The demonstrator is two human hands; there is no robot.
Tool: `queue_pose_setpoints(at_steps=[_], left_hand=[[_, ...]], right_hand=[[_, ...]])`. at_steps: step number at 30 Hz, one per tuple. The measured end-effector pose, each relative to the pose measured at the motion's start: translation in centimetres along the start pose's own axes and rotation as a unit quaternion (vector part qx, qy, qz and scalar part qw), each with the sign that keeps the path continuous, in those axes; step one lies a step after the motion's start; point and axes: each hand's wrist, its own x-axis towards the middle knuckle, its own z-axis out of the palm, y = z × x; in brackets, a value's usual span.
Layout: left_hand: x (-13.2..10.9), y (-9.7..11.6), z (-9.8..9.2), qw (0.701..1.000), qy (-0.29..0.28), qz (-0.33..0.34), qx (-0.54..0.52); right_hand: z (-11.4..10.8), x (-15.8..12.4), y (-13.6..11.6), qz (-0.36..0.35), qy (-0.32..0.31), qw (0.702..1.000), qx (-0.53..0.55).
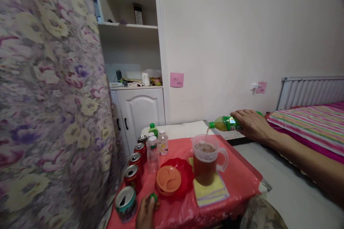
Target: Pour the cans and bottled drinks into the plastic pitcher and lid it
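My right hand point(248, 121) is wrapped round a green-labelled plastic bottle point(224, 123), tipped nearly level with its mouth to the left. A thin stream of brownish drink runs from it into a clear plastic pitcher point(205, 164). Foam tops the brown liquid inside. The pitcher stands on a folded yellow cloth point(212, 193), its handle to the right. Near the table's front edge, my left hand point(147, 212) is closed with a small green bottle cap point(154, 196) pinched at its fingertips. Just beyond that hand lies a red scalloped dish point(185, 179) with an orange divided bowl point(168, 179) on it.
Several opened drink cans point(133, 177) line the table's left side, a teal-rimmed can point(126, 202) nearest. Behind them stand clear bottles point(153, 155) and a green-capped bottle point(153, 128). A red plastic sheet point(236, 175) covers the table. A floral curtain point(53, 96) hangs left; a bed point(317, 121) is right.
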Motion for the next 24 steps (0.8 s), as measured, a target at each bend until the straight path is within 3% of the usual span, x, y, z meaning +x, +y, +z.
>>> queue_pose_setpoints(at_steps=[24], left_hand=[[-0.3,0.6,0.3,1.0,0.002,-0.005,-0.003]], right_hand=[[0.0,0.2,1.1,-0.018,0.015,0.999,-0.036]])
